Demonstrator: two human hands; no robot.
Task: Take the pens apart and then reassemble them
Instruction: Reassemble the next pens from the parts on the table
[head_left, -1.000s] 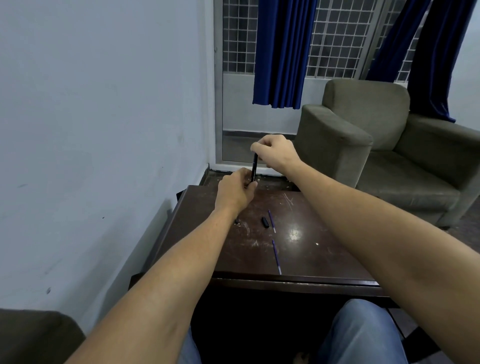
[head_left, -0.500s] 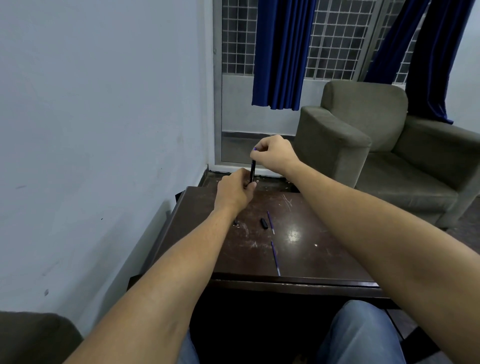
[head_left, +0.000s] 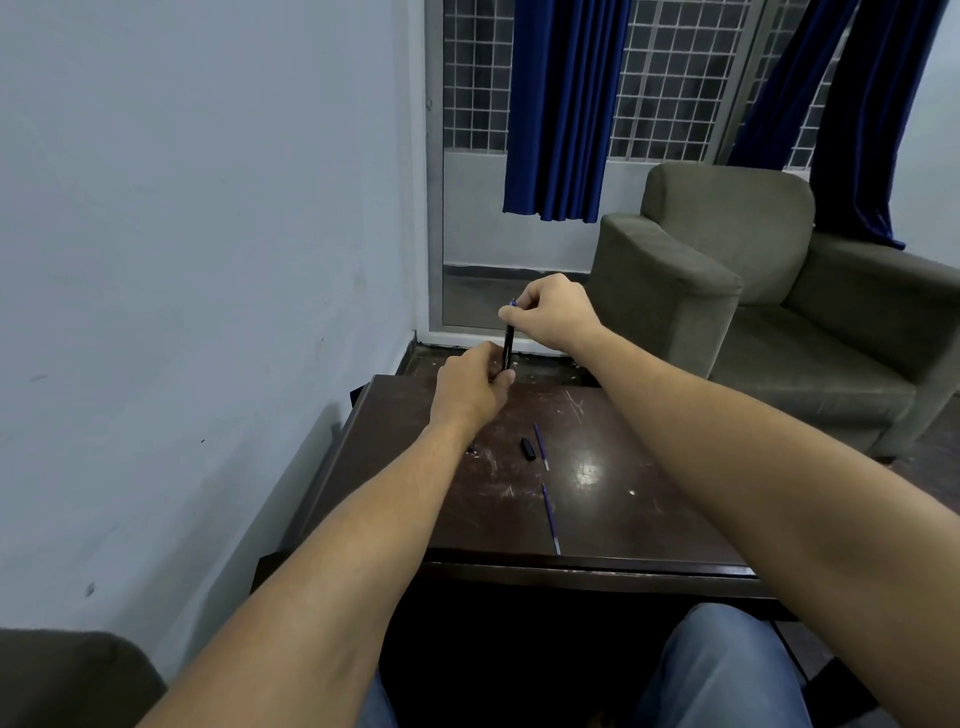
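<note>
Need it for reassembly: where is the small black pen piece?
Head view: the small black pen piece lies on the table, just left of the farther blue refill, near the left hand.

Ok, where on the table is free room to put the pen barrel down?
Widest bare patch: the table right of the near refill and far refill, up to the right forearm. A narrower one lies between near refill and left forearm. Crowded: the black cap beside the far refill.

dim, cool daylight from the gridded window (head_left: 670, 78) at upper right; a glare spot on the dark wooden table (head_left: 587, 470); edges bend.
</note>
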